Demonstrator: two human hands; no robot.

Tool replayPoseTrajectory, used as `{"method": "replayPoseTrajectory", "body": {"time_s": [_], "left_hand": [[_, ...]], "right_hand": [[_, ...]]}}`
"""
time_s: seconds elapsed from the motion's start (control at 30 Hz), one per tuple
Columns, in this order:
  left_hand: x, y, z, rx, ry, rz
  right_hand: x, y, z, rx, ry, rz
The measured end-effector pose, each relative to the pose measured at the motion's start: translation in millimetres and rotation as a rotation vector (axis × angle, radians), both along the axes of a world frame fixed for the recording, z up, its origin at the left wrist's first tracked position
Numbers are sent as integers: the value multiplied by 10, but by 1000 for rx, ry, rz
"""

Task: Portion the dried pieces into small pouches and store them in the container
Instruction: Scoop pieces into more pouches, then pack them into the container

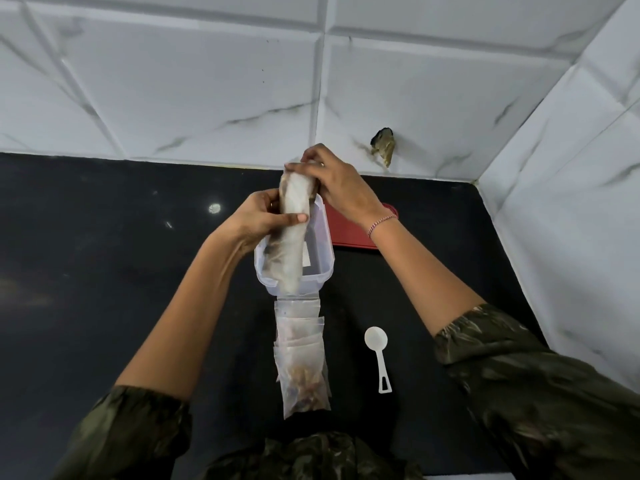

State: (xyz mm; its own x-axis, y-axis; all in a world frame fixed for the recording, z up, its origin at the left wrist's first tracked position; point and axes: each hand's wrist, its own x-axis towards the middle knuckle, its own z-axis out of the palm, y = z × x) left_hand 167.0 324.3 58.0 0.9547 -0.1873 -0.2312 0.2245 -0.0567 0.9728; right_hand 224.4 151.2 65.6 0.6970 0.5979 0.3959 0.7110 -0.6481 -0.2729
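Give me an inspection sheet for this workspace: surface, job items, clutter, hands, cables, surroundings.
Surface: black countertop, glossy, with light reflections.
Job's things: rolled bag held over the open clear container. The red lid lies flat behind the container, to its right. A stack of small pouches with dried pieces lies in front of it. A white scoop lies right of the pouches.
Clutter: nothing seen.
Hands: left hand grips the bag around its middle; right hand pinches its top end.
Cables: nothing seen.
Surroundings: white marble-look wall tiles, with a ragged hole in one of them just above the counter.
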Motion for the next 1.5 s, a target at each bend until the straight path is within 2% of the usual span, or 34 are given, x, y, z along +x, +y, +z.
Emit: {"method": "replayPoseTrajectory", "body": {"time_s": [0.07, 0.2, 0.3, 0.47, 0.57, 0.63, 0.7, 0.77, 0.93, 1.1, 1.2, 1.33, 1.5], "left_hand": [[49, 40, -24, 76, -41, 81], [126, 80, -112, 269, -147, 285], [111, 77, -125, 394, -273, 348], [77, 40, -289, 575, -360, 216], [110, 39, -355, 619, -257, 138], [162, 49, -306, 626, -132, 18], [207, 80, -242, 575, -2, -107], [235, 94, -198, 541, 52, -184], [253, 2, -171, 734, 12, -217], [149, -245, -291, 1343, -210, -171], [82, -354, -386, 1552, -238, -115], [84, -395, -465, 1631, -249, -118], [28, -415, -506, 1545, -222, -128]], "right_hand": [[79, 107, 3, 64, 99, -24], [194, 236, 19, 291, 452, -177], [292, 258, 27, 157, 620, -228], [379, 310, -153, -40, 884, -284], [392, 385, -227, -206, 882, -323], [366, 435, -283, -288, 802, -351], [330, 473, -338, -311, 704, -389], [319, 490, -368, -306, 680, -416], [317, 528, -361, -348, 645, -409], [255, 514, -323, -529, 531, -328], [269, 543, -268, -709, 600, -249], [319, 566, -200, -787, 671, -175], [274, 530, -202, -751, 662, -175]]}}
